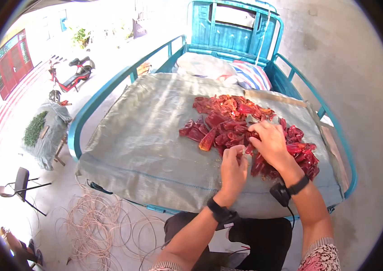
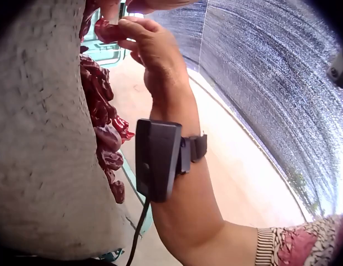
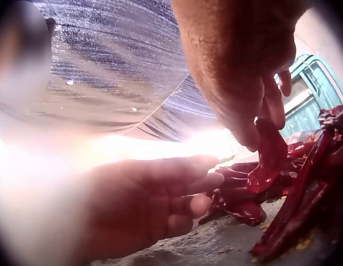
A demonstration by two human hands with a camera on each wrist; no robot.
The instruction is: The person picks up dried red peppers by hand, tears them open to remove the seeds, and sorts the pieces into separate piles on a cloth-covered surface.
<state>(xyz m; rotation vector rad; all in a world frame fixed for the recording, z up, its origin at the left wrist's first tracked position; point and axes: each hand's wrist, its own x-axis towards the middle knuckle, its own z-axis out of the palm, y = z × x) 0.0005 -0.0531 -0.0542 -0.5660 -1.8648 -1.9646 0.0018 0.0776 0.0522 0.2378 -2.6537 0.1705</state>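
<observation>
A spread of dried red chili peppers (image 1: pixel 218 128) lies on a grey woven sheet (image 1: pixel 146 131). My right hand (image 1: pixel 270 142) is over the pile's near side, thumb and fingers pinching one chili pepper (image 3: pixel 268 158), which hangs downward in the right wrist view. That hand shows from the side in the left wrist view, with the red pepper (image 2: pixel 108 31) at its fingertips. Close by on the left, my left hand (image 1: pixel 234 171) has its fingers loosely bent near the pepper's lower end, with no pepper between them in the right wrist view.
The sheet covers the bed of a blue-green cart with side rails (image 1: pixel 103 97). White and striped sacks (image 1: pixel 252 74) lie at its front. On the left are a folding chair (image 1: pixel 22 183), coiled strips (image 1: pixel 94 221) and a red scooter (image 1: pixel 71 77).
</observation>
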